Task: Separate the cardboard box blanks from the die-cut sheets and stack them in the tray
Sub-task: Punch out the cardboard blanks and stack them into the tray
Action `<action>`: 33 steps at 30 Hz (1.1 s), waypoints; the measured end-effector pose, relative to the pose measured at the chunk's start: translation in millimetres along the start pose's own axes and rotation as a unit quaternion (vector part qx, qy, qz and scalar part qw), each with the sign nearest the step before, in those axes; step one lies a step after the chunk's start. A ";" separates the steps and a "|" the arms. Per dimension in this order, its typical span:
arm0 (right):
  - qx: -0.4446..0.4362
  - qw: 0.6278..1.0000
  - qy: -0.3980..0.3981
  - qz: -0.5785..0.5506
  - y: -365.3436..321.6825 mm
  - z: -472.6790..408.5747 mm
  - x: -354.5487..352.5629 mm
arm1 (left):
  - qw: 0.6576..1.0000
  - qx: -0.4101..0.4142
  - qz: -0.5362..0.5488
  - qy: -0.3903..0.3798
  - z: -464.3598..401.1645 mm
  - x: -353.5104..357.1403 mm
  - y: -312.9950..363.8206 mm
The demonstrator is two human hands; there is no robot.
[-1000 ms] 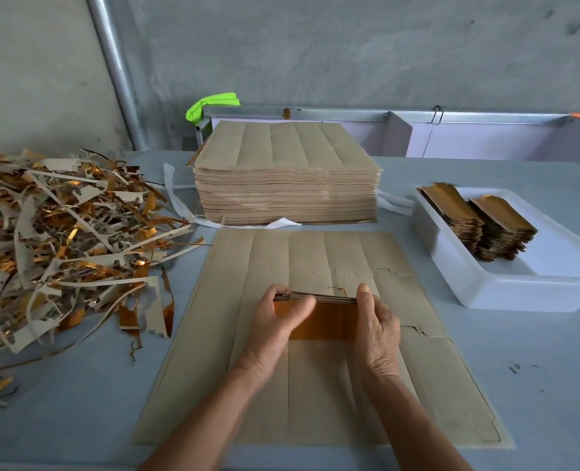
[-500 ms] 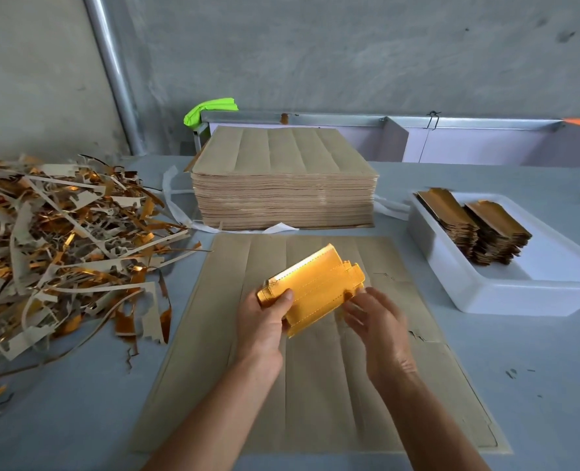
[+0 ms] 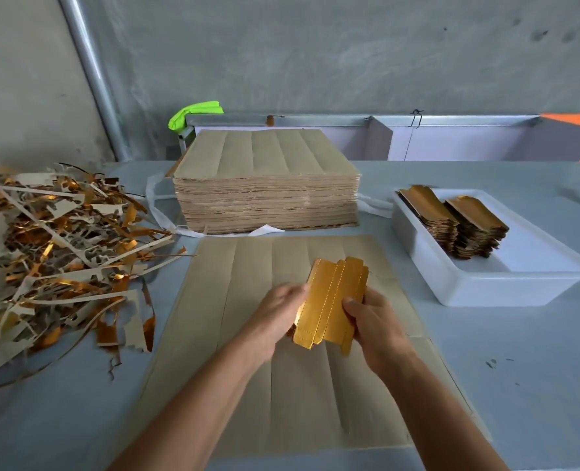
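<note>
A small bundle of gold box blanks (image 3: 332, 300) is held above the brown die-cut sheets (image 3: 247, 334) lying flat in front of me. My left hand (image 3: 276, 309) grips the bundle's left edge and my right hand (image 3: 371, 321) grips its lower right side. The gold face points up and the bundle runs nearly lengthwise away from me. A white tray (image 3: 485, 287) to the right holds two leaning stacks of blanks (image 3: 455, 222) at its far end.
A thick stack of brown die-cut sheets (image 3: 268, 188) stands behind the flat sheets. A heap of grey and gold offcut strips (image 3: 50, 253) covers the table's left side. A metal-framed partition (image 3: 417, 130) and a green cloth (image 3: 193, 112) sit at the back.
The bundle was pulled up out of the flat sheet, turned gold face up, and rotated from crosswise to nearly lengthwise. My right hand closed on its lower right side.
</note>
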State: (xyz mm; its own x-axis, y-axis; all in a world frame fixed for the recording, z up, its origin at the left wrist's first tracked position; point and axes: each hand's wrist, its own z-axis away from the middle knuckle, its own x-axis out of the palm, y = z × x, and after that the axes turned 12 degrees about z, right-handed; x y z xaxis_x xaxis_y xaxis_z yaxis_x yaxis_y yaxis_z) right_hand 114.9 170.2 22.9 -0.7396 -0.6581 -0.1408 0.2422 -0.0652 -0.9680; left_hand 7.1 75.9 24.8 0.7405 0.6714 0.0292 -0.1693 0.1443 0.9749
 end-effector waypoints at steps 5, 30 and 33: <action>0.019 0.999 0.040 0.002 -8.8 -6.7 -14.1 | 1.000 -0.014 -0.001 0.016 -10.7 32.3 7.1; 0.030 0.977 0.200 -0.069 -74.9 -81.8 -208.1 | 0.997 0.047 0.058 -0.035 -111.9 221.4 94.8; 0.042 0.964 0.256 -0.057 -78.0 -107.7 -230.3 | 0.996 0.059 0.067 -0.026 -138.5 246.8 96.3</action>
State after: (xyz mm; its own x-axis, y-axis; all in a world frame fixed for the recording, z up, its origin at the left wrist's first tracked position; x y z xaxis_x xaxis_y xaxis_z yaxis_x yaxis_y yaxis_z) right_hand 198.8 407.6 108.5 -0.9723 -0.1877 -0.1395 0.1753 -0.1903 -0.9659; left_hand 83.5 356.2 95.3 0.7496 0.6399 0.1694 -0.1943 -0.0319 0.9804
